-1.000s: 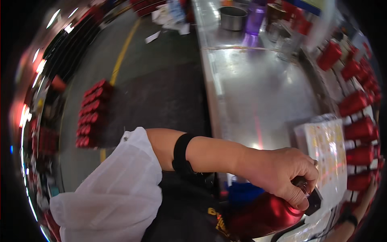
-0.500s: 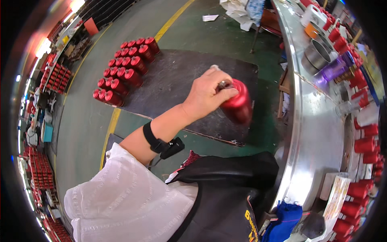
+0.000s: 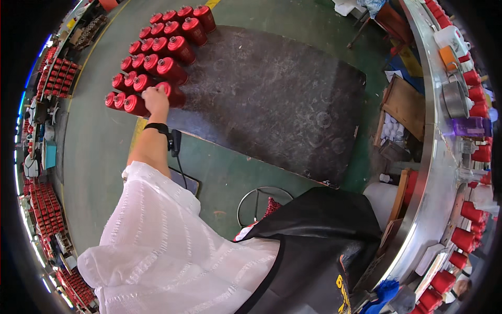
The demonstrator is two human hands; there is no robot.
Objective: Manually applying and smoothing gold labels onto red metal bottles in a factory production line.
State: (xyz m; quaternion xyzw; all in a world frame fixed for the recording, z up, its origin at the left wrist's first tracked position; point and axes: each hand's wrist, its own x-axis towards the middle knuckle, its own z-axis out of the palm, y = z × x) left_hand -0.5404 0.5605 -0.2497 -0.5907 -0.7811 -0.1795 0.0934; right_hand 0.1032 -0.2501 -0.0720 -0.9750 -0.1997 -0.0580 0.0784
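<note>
My left hand (image 3: 156,100) is closed around the top of a red canister (image 3: 175,97), fingers at its small knob. This canister stands at the near right corner of a block of matching red canisters (image 3: 180,49), set in rows. They are upright on the left end of a dark, scuffed board (image 3: 272,94). Part of the held canister's top is hidden behind my fingers. My right hand is out of view.
A metal workbench (image 3: 418,209) curves along the right, bearing a steel pot (image 3: 456,99), a purple container (image 3: 468,126) and more red canisters. Below it stands a wooden box (image 3: 402,107). A round metal stool frame (image 3: 246,204) is near my apron.
My left hand has carried the red canister from the board's right end leftward to the near edge of the block. The view has shifted too.
</note>
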